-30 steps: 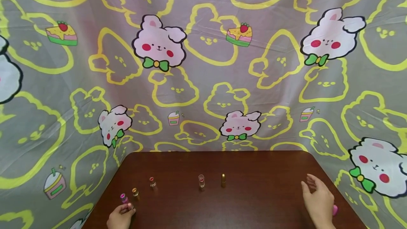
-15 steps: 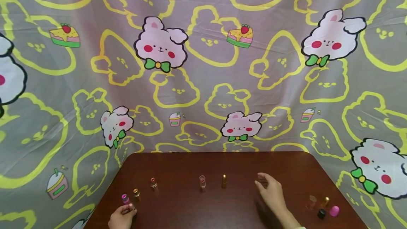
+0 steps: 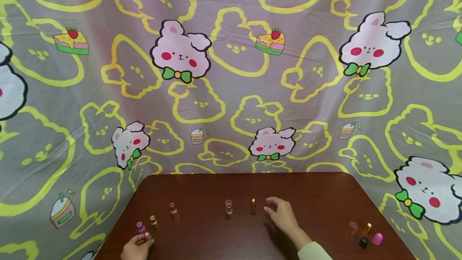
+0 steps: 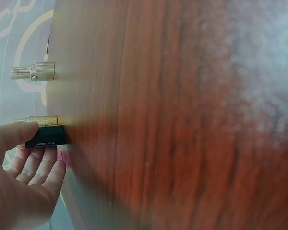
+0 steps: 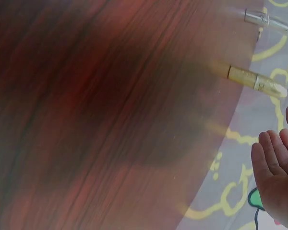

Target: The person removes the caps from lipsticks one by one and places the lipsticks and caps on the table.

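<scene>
My left hand [image 3: 136, 247] holds a black lipstick [image 4: 47, 136] near the table's left front, thumb on one side and fingers on the other. Close beyond it stand a pink uncapped lipstick [image 3: 140, 227], a gold uncapped lipstick [image 3: 153, 220] and a silvery uncapped lipstick [image 3: 173, 209] with a red top. My right hand [image 3: 285, 216] hovers over the middle right, fingers relaxed and holding nothing. Just left of its fingertips a capped-looking gold lipstick [image 5: 257, 83] stands upright, apart from the hand. Left of that is a clear-topped lipstick [image 3: 229, 207] with red inside.
Several loose caps sit at the table's right: a clear cap [image 3: 352, 229], a gold cap [image 3: 367, 228], a black cap [image 3: 363, 242] and a pink cap [image 3: 377, 239]. A printed curtain [image 3: 223, 87] surrounds the brown table [image 3: 202, 240] at the back and sides.
My right hand has moved left from beside the caps to near the gold lipstick, uncovering the caps. My left hand stays in place with the black lipstick.
</scene>
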